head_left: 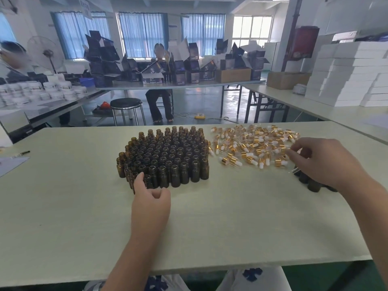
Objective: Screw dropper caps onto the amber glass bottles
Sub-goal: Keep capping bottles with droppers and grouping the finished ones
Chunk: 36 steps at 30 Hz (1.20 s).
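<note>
Left grip (150, 196) sits at the near-left corner of the amber bottles (165, 156), thumb against a front bottle, fingers curled. Probably taking the next one; whether it's closed on it, can't tell. Dark bottles (313, 184) half hidden under right wrist, capped or not unclear. Right grip (323, 162) pinches at the right edge of the dropper caps (252, 145); blurred, hold unconfirmed. Bottles and caps sit side by side toward the worktop (63, 206) far edge, short reach.

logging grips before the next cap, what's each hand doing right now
left hand: thumb against a front amber glass bottle, fingers curled; grip cannot be told
right hand: pinching a dropper cap
</note>
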Available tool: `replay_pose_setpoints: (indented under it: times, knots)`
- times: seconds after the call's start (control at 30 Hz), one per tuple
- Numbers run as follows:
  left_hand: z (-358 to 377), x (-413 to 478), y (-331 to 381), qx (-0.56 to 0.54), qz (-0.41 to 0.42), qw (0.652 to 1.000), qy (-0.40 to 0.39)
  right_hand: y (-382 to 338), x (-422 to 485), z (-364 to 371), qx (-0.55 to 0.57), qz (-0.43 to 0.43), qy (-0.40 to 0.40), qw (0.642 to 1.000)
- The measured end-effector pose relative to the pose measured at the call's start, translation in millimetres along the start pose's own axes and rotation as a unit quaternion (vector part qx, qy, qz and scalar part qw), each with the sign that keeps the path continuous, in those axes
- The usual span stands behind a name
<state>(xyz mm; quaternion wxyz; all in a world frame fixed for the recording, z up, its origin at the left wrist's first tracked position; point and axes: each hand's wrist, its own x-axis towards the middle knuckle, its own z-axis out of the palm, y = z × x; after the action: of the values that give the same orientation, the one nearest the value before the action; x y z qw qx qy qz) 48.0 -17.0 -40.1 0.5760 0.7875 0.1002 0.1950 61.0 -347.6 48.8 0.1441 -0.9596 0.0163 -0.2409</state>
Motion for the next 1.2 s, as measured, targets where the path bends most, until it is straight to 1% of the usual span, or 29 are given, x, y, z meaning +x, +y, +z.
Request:
replay_pose_setpoints:
  times: [0.1, 0.2, 0.33, 0.43, 0.53, 0.6, 0.7, 0.77, 0.83, 0.93, 1.0, 1.07, 1.2]
  knots:
    - [0.2, -0.2, 0.2, 0.009, 0.005, 1.0, -0.001, -9.9, -2.8, 8.0, 0.044, -0.036, 0.016, 0.998]
    - [0.1, 0.2, -0.9, 0.013, 0.009, 1.0, 0.005, -21.9, -7.1, 17.2, 0.11, -0.054, 0.02, 0.992]
    - [2.4, 1.9, -2.8, 0.052, 0.008, 0.999, 0.007, -41.9, -13.2, 30.6, 0.21, -0.04, -0.03, 0.976]
    - [3.5, 1.6, -3.3, 0.078, 0.017, 0.997, 0.011, -58.4, -17.0, 39.3, 0.255, -0.023, -0.044, 0.966]
    - [3.1, 0.7, -2.7, 0.091, 0.034, 0.995, 0.017, -71.1, -20.3, 51.6, 0.279, -0.039, -0.083, 0.956]
    - [2.8, -1.4, -0.9, 0.098, 0.056, 0.993, 0.015, -78.3, -23.0, 59.6, 0.299, -0.044, -0.099, 0.948]
    - [3.7, -8.7, 5.4, 0.11, 0.132, 0.985, 0.005, -88.2, -26.5, 70.1, 0.315, -0.078, -0.073, 0.943]
    - [4.9, -15.6, 11.6, 0.136, 0.206, 0.969, 0.005, -94.4, -29.1, 77.4, 0.312, -0.107, -0.059, 0.942]
    - [7.4, -20.4, 13.7, 0.171, 0.27, 0.948, 0.007, -99.8, -33.6, 85.3, 0.328, -0.115, -0.046, 0.937]
    - [9.5, -23.2, 12.5, 0.19, 0.325, 0.926, 0.008, -105.6, -41.9, 94.7, 0.348, -0.128, -0.034, 0.928]
    - [9.2, -24.2, 13.2, 0.197, 0.345, 0.918, 0.003, -106.3, -46.5, 97.8, 0.344, -0.157, -0.034, 0.925]
    - [9.4, -25.0, 13.0, 0.203, 0.344, 0.917, -0.02, -105.0, -51.0, 98.8, 0.338, -0.177, -0.026, 0.924]
    - [9.1, -26.1, 14.8, 0.217, 0.322, 0.917, -0.09, -100.2, -56.9, 100.6, 0.364, -0.161, 0.009, 0.917]
